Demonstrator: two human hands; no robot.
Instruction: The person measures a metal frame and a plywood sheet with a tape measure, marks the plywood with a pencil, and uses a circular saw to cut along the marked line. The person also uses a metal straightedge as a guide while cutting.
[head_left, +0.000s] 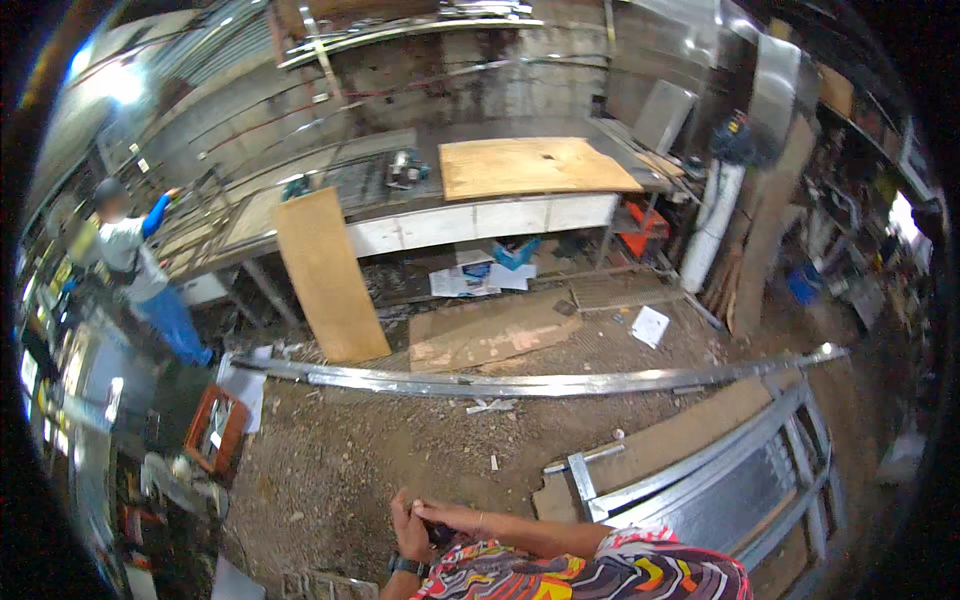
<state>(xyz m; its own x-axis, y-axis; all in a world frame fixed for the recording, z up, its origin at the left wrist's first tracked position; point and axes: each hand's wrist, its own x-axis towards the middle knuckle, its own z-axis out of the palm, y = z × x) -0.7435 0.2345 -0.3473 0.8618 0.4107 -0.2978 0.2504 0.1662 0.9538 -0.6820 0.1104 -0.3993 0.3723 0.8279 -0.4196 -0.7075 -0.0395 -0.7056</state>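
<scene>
Just past six o'clock, left hand (406,530) and right hand (447,515) pressed up together, fingers seemingly curled in; can't tell whether clamped on anything, with too little showing between the palms. Dark watch (405,566) just below the left hand, patterned shirt (570,575) off toward five. And nearest to both, out at four o'clock: a metal frame (690,463) around a flat grey sheet (710,500), over brown cardboard (660,432). Bare corners there! Could scrape a forearm, given a careless reach.

Further out, just below centre, from about nine o'clock to three: a long metal bar (540,385), low across gritty ground (340,440). Could catch a toe, and on loose grit could cost a footing. Toward ten, a wooden board (330,275) tilted at the workbench (430,228); could skid down after one knock at the foot. Just past twelve, plywood (520,165) on the bench; at eleven, power tools (404,168). Toward nine, a co-worker (150,270), well apart from the hands; could get clipped by a swung bar end. At eight, a red-brown tray (203,425): easy to stumble on, if overlooked.
</scene>
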